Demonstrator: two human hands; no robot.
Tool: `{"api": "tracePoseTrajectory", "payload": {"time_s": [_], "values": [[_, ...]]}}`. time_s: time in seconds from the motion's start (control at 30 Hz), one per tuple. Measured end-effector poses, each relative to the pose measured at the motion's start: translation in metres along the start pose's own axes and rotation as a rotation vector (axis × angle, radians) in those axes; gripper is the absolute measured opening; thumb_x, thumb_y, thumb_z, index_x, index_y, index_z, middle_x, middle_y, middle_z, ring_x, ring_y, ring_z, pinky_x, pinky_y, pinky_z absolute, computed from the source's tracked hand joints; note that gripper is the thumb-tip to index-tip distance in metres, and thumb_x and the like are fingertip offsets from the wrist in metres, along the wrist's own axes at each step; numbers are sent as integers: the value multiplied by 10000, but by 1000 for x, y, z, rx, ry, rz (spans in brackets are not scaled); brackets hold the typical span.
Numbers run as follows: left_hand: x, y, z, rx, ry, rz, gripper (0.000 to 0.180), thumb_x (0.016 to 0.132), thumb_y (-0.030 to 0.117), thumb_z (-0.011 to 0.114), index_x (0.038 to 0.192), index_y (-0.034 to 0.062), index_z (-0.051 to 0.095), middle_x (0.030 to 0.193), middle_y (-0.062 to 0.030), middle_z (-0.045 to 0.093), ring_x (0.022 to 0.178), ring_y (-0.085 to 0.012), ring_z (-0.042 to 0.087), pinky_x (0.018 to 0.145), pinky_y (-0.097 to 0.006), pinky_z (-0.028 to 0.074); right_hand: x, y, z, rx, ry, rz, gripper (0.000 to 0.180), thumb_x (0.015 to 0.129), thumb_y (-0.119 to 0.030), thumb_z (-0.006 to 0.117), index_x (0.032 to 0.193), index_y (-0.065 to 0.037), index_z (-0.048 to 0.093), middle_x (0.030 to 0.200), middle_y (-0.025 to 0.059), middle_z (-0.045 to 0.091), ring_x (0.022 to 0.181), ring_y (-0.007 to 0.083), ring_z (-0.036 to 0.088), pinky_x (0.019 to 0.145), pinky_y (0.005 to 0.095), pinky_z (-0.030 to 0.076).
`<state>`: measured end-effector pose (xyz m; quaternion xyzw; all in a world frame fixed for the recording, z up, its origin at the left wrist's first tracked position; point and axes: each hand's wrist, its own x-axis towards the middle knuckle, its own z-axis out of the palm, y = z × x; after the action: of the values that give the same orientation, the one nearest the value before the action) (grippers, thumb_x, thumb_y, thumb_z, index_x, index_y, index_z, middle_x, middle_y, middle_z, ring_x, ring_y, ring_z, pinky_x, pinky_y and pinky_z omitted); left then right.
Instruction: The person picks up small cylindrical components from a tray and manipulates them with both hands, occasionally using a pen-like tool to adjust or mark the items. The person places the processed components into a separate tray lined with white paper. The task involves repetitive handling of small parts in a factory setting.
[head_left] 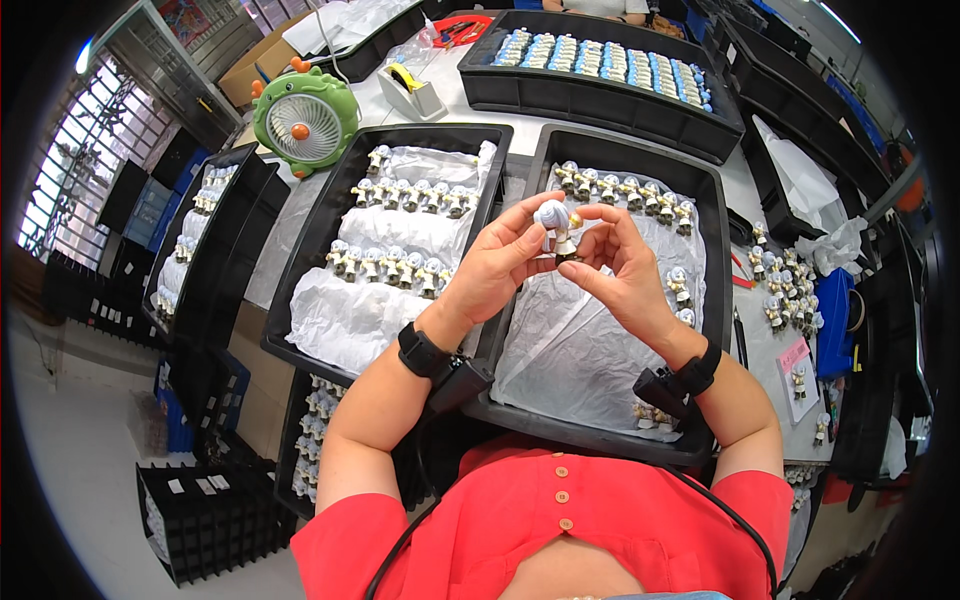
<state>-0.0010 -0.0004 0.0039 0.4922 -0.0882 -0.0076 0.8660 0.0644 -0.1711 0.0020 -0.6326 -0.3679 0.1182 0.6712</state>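
Between my two hands is a small figurine [557, 222] with pale blue-grey hair, a white and gold body and a dark base. My left hand [503, 255] grips it from the left, fingers at its head and side. My right hand [622, 265] pinches it lower down, thumb and fingers near the base. Both hands are above a black tray [714, 290] lined with white paper. Similar figurines [630, 190] stand in a row along that tray's far side. A few more figurines [678, 283] lie by its right wall.
Left of it, another black tray [278, 318] holds rows of figurines on paper. A green fan [305, 118] and a tape dispenser [413, 95] stand behind. Farther back is a filled black tray [600, 102]. Loose figurines [790, 285] and a blue box [835, 320] are at right.
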Motion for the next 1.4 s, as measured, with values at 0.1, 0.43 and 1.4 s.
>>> {"api": "tracePoseTrajectory", "payload": {"time_s": [0.1,0.43,1.4], "values": [[0,0,0,31,23,13,458,913,244,545,1320,91,398,1155,-11,546,1032,-103,526,867,-291,446,0,1,0,5,0,10,475,751,-41,701,1168,-80,479,762,-24,532,673,34,500,597,177,424],[0,-2,-4,58,47,7,459,912,247,546,1317,88,400,1139,-11,551,999,-91,525,835,-274,449,1,3,1,-15,-14,-3,460,768,-51,690,1176,-71,479,767,-16,555,666,33,512,588,176,425],[-126,61,-120,1468,192,-1091,585,628,250,810,1030,-102,571,698,-158,639,546,-198,636,489,-291,511,3,15,0,-98,-76,26,192,832,-87,635,1016,-35,626,751,-46,541,684,17,497,649,169,407]]}}
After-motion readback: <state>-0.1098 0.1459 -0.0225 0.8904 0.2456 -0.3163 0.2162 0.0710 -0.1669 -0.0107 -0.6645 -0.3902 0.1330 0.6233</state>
